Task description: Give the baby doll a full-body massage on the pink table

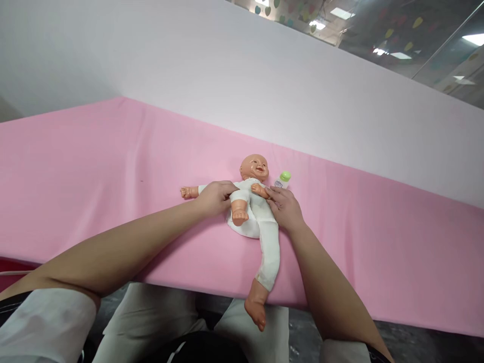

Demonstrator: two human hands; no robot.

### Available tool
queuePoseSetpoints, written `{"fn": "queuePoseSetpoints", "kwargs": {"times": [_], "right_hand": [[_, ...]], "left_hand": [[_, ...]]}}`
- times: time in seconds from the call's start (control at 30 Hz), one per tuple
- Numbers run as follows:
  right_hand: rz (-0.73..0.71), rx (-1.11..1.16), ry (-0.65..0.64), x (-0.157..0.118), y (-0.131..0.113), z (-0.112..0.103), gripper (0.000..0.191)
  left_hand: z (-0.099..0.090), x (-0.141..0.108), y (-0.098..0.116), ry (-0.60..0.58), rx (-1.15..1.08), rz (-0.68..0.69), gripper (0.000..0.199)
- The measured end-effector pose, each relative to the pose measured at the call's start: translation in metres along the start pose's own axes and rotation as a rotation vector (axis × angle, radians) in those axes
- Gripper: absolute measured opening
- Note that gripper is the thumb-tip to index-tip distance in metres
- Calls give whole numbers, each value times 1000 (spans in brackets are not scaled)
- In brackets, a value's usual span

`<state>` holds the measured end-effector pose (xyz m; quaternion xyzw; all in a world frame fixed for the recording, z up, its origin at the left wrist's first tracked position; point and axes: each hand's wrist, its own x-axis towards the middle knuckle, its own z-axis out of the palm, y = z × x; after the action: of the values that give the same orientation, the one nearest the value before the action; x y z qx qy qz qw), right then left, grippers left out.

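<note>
A baby doll point(259, 205) with a white cloth body and plastic head, hands and feet lies face up, its head away from me. One of its legs is folded up over its trunk; the other stretches toward me, its foot past the table's front edge. My left hand point(216, 197) is closed on the folded leg, fingertips partly hidden behind the cloth. At the doll's other side, my right hand point(286, 206) pinches the doll's arm near its small plastic hand. Just beyond my right fingers lies a small clear bottle with a green cap point(285, 176), partly covered by my hand.
A pink cloth point(159, 151) covers the table, with soft folds at left and right. Behind it rises a white wall point(212, 65), topped by a window point(363, 40) with heart stickers. My lap is below the front edge.
</note>
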<state>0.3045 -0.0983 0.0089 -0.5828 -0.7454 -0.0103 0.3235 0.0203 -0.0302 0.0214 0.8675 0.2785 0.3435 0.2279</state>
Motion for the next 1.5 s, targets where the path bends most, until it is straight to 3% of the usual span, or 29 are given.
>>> {"fn": "queuePoseSetpoints", "kwargs": {"times": [0.1, 0.17, 0.27, 0.4, 0.53, 0.63, 0.77, 0.87, 0.93, 1.0, 1.07, 1.2, 1.33, 1.5], "right_hand": [[96, 95, 68, 0, 6, -4, 40], [189, 200, 142, -2, 15, -9, 46], [349, 293, 255, -5, 34, -18, 59], [538, 362, 326, -9, 66, -25, 78], [768, 268, 220, -12, 85, -28, 77], [805, 73, 101, -12, 84, -33, 81], [781, -89, 53, -12, 68, -45, 91], [693, -137, 12, -11, 51, -46, 80], [584, -94, -91, -11, 38, -41, 69], [479, 40, -225, -12, 24, -33, 59], [410, 177, -319, -13, 10, -25, 52], [367, 310, -320, -15, -12, -13, 56], [269, 397, -315, -16, -27, -6, 59], [3, 98, -320, -21, -48, 2, 79]], "left_hand": [[1, -5, 4, 96, -40, 164, 22], [1, -11, 12, 96, -77, 260, 16], [1, -21, 29, 10, -138, 368, 8], [2, -33, 51, -231, -199, 451, 4], [7, -36, 58, -355, -199, 449, 9], [7, -35, 58, -402, -186, 433, 13], [-2, -32, 60, -523, -227, 381, 24], [-13, -31, 61, -615, -324, 327, 34], [-18, -29, 58, -680, -399, 273, 39], [-19, -26, 51, -711, -453, 176, 31], [-16, -22, 41, -643, -409, 41, 13], [-7, -14, 15, -349, -98, -209, 36], [-7, -6, -6, -178, 130, -287, 44], [-9, 0, -28, -117, 293, -384, 61]]}}
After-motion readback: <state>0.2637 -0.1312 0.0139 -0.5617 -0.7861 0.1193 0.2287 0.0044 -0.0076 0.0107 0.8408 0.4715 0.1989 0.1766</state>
